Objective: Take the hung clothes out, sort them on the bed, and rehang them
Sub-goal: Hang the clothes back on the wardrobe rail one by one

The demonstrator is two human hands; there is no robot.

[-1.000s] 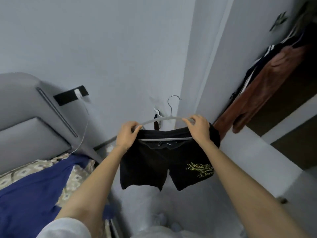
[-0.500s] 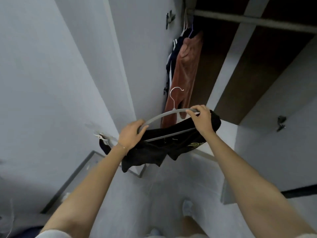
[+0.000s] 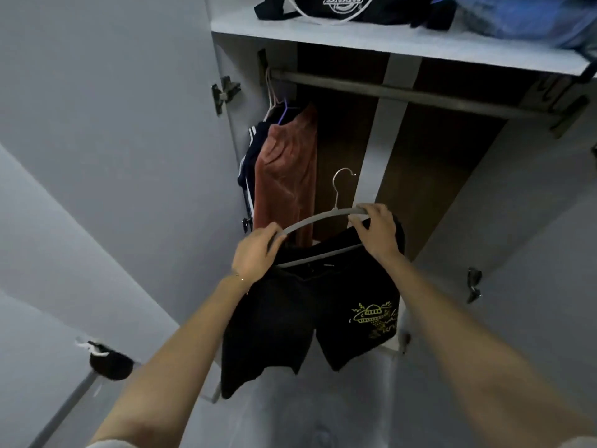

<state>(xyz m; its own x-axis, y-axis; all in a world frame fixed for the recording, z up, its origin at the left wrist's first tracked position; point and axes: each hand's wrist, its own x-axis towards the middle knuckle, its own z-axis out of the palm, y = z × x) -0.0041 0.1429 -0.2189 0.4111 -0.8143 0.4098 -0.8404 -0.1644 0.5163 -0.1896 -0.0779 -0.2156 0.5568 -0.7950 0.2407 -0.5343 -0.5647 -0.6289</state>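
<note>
Black shorts (image 3: pixel 274 318) drape a grey hanger (image 3: pixel 310 221) — left hand (image 3: pixel 255 253) and right hand (image 3: pixel 376 234), fingers seemingly curled, grip it.

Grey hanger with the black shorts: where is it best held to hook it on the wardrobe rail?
Hold the grey hanger's curved top arm beside the metal hook, coming from below. The hook stands upright and must be free for the grey metal rail; the black shorts cover only the lower bar.
</note>
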